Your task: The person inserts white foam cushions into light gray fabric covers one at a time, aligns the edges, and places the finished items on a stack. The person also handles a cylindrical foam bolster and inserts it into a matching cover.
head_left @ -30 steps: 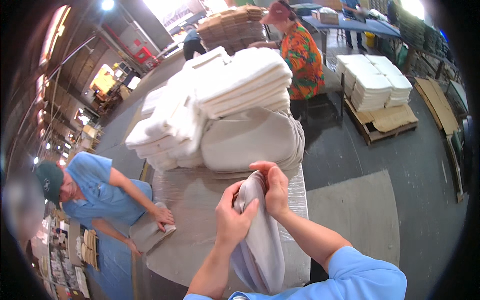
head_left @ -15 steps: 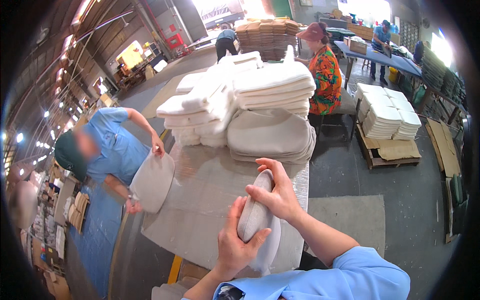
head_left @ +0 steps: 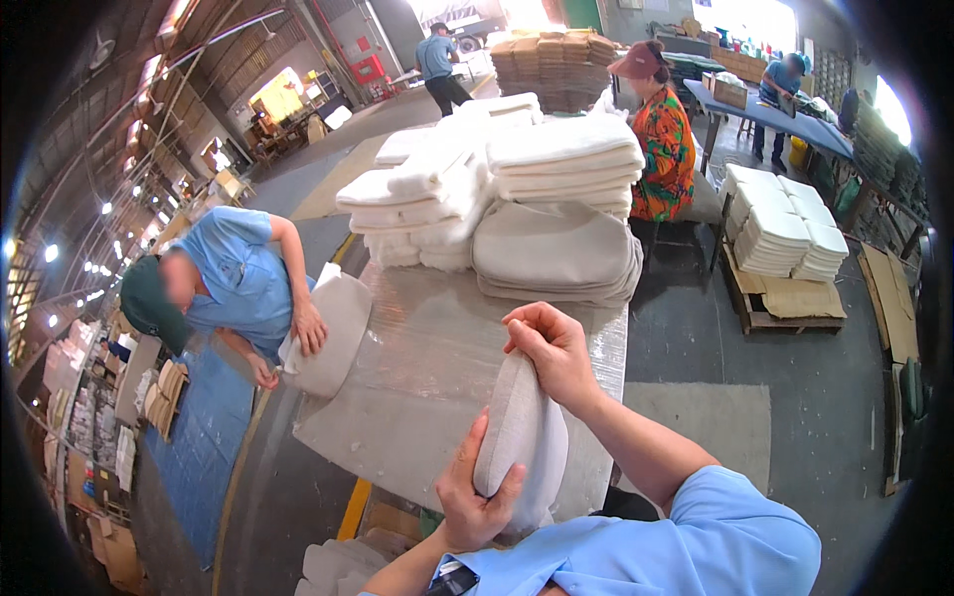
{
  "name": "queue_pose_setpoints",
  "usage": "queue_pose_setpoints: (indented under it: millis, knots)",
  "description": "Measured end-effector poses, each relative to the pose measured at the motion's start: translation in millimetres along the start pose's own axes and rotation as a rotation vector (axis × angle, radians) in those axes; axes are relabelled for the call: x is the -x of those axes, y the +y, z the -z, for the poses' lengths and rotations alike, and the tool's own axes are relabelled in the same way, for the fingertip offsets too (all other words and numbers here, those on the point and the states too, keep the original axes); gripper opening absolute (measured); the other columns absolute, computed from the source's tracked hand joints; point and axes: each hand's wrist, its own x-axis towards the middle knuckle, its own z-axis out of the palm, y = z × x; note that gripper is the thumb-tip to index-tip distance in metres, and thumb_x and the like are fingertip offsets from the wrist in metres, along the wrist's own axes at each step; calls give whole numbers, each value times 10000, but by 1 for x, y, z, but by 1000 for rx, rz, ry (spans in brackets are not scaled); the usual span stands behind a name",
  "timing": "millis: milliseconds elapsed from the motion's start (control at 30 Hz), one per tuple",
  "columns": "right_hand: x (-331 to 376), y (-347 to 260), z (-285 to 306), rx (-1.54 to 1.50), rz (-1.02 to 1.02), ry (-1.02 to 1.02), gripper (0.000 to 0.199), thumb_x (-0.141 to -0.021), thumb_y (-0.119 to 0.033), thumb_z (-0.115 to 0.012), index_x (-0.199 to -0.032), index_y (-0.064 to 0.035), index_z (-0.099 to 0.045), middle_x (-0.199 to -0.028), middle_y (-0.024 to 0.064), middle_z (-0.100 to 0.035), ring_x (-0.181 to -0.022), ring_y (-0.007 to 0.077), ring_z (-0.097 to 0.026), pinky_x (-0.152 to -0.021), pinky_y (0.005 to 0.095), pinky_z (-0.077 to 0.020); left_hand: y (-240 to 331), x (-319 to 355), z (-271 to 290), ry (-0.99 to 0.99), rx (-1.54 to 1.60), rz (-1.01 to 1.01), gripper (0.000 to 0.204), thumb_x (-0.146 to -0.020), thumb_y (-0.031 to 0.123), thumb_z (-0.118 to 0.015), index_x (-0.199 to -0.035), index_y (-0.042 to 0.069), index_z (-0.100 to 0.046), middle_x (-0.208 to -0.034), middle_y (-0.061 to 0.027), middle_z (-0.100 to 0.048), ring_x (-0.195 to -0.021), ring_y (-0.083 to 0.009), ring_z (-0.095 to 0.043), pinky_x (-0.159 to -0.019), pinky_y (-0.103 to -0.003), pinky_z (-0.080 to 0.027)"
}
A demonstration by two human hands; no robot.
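A light grey fabric-covered seat cushion [head_left: 509, 422] stands on its edge in front of me, above the near end of the table. My left hand [head_left: 475, 494] clasps its lower end, thumb on the right side and fingers on the left. At its upper end is my right hand [head_left: 556, 356], the thumb and forefinger pinched together right by the cushion's tip. What lies between those fingertips is too small to make out. The cushion's right face is paler and partly hidden behind its edge.
On the table [head_left: 397, 338] stand stacks of white pads [head_left: 566, 154] and grey cushions [head_left: 556, 248]. A co-worker in blue [head_left: 238, 268] handles a grey cushion [head_left: 338, 333] at the left. Another person in a patterned top [head_left: 664, 149] sits beyond. A pallet of white pads [head_left: 780, 223] stands right.
My right hand has slid up to the cushion's tip, and its fingers have curled into a pinch. My left hand keeps its hold. The co-worker's left hand now lies flat on their cushion.
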Motion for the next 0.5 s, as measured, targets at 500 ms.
queue_pose_setpoints:
  millis: [500]
  knots:
    - [26,-13,29,28,128,-207,549,-1121,-356,-420,-883,36,-722,-807,111,-703,-755,185,-659,-739,323,-524,-137,-112,-90,-385,714,304,534,-1161,443,-330,-1234,42,-675,-1152,-75,-684,-1078,-154,-606,-988,-327,-472]
